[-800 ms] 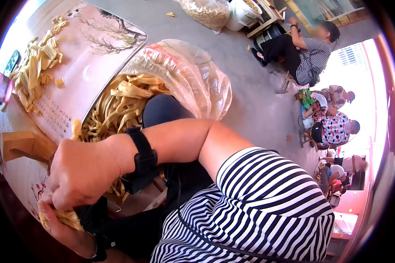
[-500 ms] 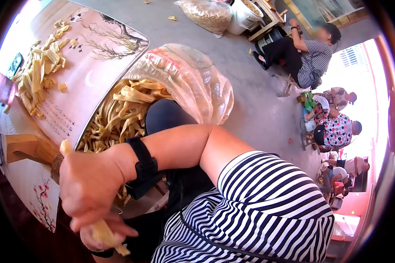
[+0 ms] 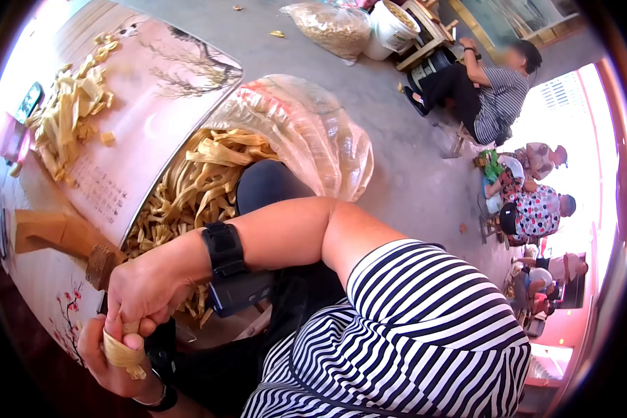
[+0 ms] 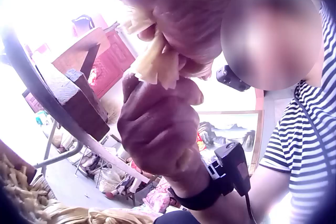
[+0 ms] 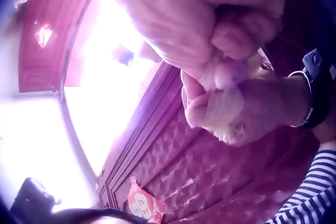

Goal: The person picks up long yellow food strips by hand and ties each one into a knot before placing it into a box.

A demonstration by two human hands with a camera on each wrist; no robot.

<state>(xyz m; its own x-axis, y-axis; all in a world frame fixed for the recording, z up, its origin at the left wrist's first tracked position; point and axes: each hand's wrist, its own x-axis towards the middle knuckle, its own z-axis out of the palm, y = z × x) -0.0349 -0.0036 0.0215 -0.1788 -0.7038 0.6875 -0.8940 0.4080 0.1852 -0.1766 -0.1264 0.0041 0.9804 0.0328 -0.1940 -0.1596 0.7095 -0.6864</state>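
Observation:
My right hand (image 3: pixel 145 284) is above my left hand (image 3: pixel 110 375) in the head view, and the two meet at the fingers. Between them a flat, pale-yellow dried strip (image 3: pixel 124 355) bends in a band across the left fingers. My left hand grips the strip, and the right fingertips pinch it at its upper side. In the left wrist view, a frayed, flared strip end (image 4: pixel 156 66) sticks out between the hands. In the right wrist view, the curled strip (image 5: pixel 224 109) lies against the left fingers; the rest of it is hidden inside the hands.
A big heap of the same strips (image 3: pixel 188 184) lies by my knee, beside a clear plastic bag (image 3: pixel 313 132). Cut pieces (image 3: pixel 70 115) and a phone (image 3: pixel 29 102) are on the printed tabletop (image 3: pixel 136 118). A wooden block (image 3: pixel 45 230) juts close to my right hand. Several people sit beyond.
Half a second ago the left fingers were spread with the strip lying straight across them. Now the strip is bent round them and the right fingertips have closed on it.

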